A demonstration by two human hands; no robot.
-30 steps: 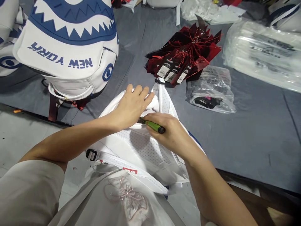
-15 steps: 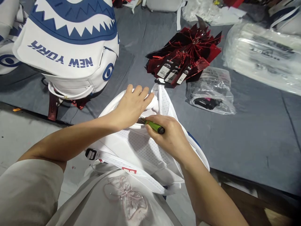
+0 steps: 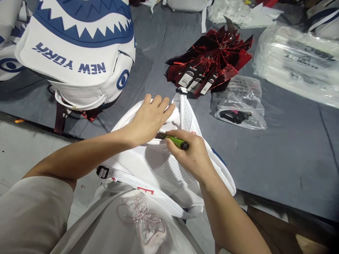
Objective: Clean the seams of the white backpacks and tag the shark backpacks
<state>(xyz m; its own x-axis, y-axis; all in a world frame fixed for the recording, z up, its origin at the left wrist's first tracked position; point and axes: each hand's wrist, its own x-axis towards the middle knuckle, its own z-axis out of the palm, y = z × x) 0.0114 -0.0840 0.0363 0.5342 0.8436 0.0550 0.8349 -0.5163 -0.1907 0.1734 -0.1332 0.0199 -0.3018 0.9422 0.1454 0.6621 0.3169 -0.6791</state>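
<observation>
While the white backpack [image 3: 159, 165] is kept at the near edge of the grey table [image 3: 286, 155], its top is pressed flat under the open left hand [image 3: 149, 118]. A green-handled tool [image 3: 176, 141] is gripped in the clenched right hand [image 3: 189, 153], its long axis angled left toward the seam just beside the left palm, tip hidden.

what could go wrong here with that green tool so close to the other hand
1. The green-handled tool in the right hand points its tip toward the left hand, which presses on the white mesh-backed backpack; a slip might nick those fingers.
2. The tip works right at the white fabric, so it may cut or mark it.
3. The backpack overhangs the grey table edge toward the lap and may shift.
</observation>
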